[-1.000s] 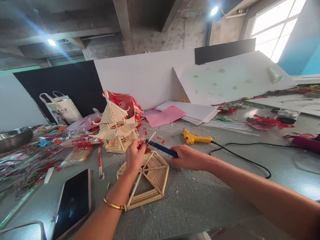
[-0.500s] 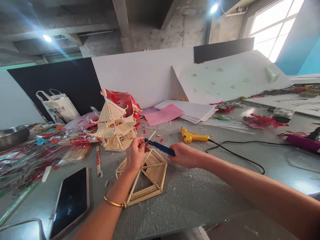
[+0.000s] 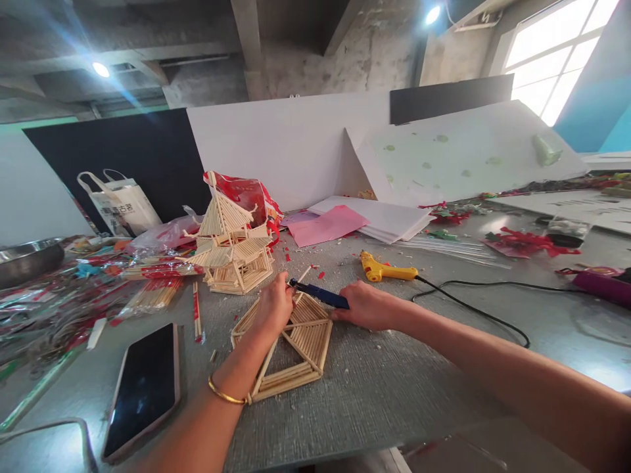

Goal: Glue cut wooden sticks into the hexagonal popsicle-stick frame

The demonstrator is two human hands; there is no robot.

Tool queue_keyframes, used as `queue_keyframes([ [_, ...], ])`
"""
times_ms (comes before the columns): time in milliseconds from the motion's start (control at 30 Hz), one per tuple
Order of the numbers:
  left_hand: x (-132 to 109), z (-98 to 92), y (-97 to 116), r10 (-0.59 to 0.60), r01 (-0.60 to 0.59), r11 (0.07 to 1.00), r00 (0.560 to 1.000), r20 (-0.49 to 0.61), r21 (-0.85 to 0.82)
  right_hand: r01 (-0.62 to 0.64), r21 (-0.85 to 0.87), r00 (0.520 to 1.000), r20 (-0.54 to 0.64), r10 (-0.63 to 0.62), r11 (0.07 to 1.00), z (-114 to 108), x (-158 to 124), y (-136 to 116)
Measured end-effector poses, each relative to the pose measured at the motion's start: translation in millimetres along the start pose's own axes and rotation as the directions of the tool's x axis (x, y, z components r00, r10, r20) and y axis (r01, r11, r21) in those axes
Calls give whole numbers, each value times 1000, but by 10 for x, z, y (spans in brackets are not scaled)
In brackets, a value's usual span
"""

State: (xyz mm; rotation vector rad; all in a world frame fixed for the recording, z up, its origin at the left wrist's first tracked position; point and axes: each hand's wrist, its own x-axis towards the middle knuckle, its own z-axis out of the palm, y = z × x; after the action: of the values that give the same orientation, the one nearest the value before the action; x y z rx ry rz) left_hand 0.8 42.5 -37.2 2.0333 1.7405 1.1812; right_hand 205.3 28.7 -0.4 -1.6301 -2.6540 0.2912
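Note:
My right hand is closed around the dark blue handles of pliers, whose jaws point left. A thin wooden stick pokes up beyond the jaws. My left hand is closed at the jaws, its fingertips pinching the stick; the held end is hidden. Beneath both hands lies a flat hexagonal stick frame, partly covered by my left wrist. Some of its triangular sections are filled with rows of sticks, while the near one is largely open. Behind my left hand stands a tiered stick pagoda.
A yellow glue gun with a black cord lies beyond my right hand. To the left are a phone, bagged sticks and a metal bowl. Pink paper and white boards lie at the back.
The view has shifted slightly, moving the scene a little rightward. My left fingers have turned and closed in more at the jaws. The pliers stay nearly in place over the frame.

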Motion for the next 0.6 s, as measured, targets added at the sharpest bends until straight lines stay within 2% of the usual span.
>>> queue_keyframes([
  [233, 6, -18, 7, 9, -11, 999, 999, 48, 36, -14, 22, 1000, 8, 14, 1000, 17, 39, 25],
  [433, 25, -109, -3, -11, 10, 999, 999, 37, 35, 63, 10, 998, 29, -63, 998, -26, 58, 90],
  [500, 36, -154, -22, -15, 14, 1000, 999, 46, 18, 20, -27, 1000, -19, -21, 999, -38, 74, 131],
  [600, 54, -207, -45, -9, 10, 1000, 997, 73, -24, -138, -114, 982, -144, 121, 984, -14, 125, 191],
])
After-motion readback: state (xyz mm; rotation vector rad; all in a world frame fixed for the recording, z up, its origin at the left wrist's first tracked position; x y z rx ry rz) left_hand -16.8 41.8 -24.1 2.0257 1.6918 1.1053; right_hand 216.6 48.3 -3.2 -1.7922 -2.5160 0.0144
